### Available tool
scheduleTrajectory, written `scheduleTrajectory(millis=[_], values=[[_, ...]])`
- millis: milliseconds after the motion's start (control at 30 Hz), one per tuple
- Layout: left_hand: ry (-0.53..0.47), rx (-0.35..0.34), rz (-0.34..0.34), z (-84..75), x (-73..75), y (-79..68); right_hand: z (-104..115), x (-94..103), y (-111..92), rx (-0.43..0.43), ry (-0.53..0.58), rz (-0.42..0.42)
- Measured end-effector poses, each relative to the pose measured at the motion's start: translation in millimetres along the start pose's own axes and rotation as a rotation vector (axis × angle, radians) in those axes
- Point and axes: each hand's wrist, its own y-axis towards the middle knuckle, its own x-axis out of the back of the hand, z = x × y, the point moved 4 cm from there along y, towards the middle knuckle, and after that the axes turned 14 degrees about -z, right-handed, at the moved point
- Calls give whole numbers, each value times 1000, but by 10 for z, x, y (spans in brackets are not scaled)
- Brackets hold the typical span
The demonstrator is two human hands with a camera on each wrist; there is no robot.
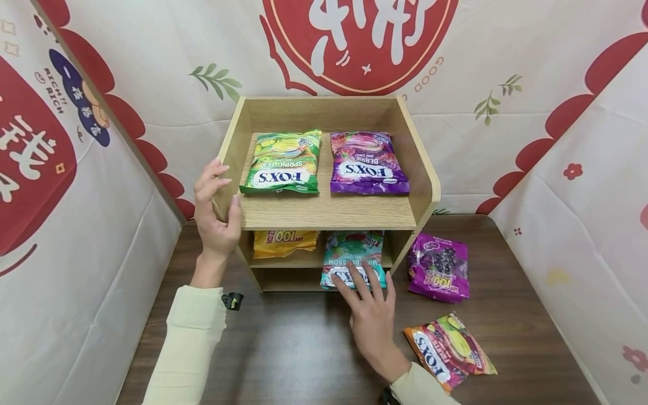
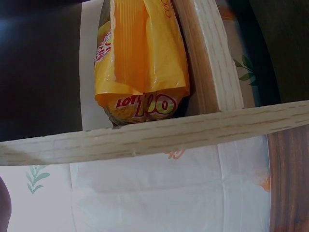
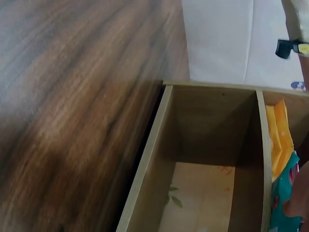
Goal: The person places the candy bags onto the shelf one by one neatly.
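Note:
A small wooden shelf (image 1: 329, 219) stands against the back wall. My left hand (image 1: 217, 211) holds its left side panel, fingers bent over the front edge. Spread, nearly straight fingers of my right hand (image 1: 372, 323) lie on the front of a teal candy bag (image 1: 354, 253). That bag sits in the right part of the middle level and sticks out past the front edge. To its left is a yellow candy bag (image 2: 145, 58), partly hidden by the top board in the head view. On top lie a green Fox's bag (image 1: 283, 160) and a purple Fox's berries bag (image 1: 367, 163).
On the brown table (image 1: 283, 349), right of the shelf, lie a purple grape candy bag (image 1: 439, 267) and a Fox's fruits bag (image 1: 450, 349). Printed cloth walls (image 1: 572, 225) enclose the back and both sides.

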Motion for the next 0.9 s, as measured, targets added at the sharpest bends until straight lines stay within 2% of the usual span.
scheduleTrajectory(millis=[300,533,700,900], values=[[7,-4,0,-23,-6,7,-90,-73,69,18,21,-10],[0,-3,-6,-32,-20,16,-132,-104,149,41,10,-55],[4,-3,-5,-32,-19,13,-219,-164,209,44,-24,21],[12,-2,0,-30,-11,0,-251,-200,183,56,-63,103]])
